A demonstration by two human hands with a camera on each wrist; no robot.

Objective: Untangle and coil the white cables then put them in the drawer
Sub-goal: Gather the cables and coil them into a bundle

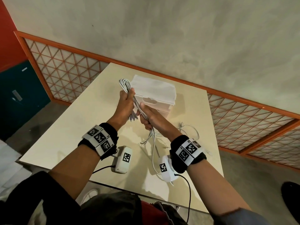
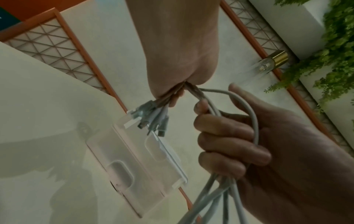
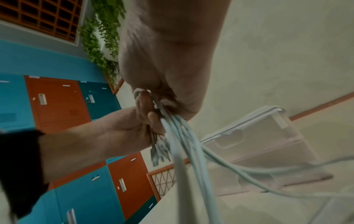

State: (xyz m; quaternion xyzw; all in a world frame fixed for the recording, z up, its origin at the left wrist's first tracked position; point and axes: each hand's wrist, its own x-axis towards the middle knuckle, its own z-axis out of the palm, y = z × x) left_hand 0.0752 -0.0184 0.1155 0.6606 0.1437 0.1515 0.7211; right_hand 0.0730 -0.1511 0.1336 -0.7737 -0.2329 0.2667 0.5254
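Loose tails of the white cables (image 1: 152, 143) are trailing across the near table (image 1: 68, 130) while the right hand (image 1: 150, 116) is fisting the strands and the left hand (image 1: 125, 101) is clenching the looped bundle (plugs dangling below); keeping even tension should help the coil, with the drawer (image 1: 155, 96) waiting closed just beyond.

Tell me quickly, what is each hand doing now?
Left hand: closed around the white cables, near their plug ends.
Right hand: closed around the same white cables, lower down.
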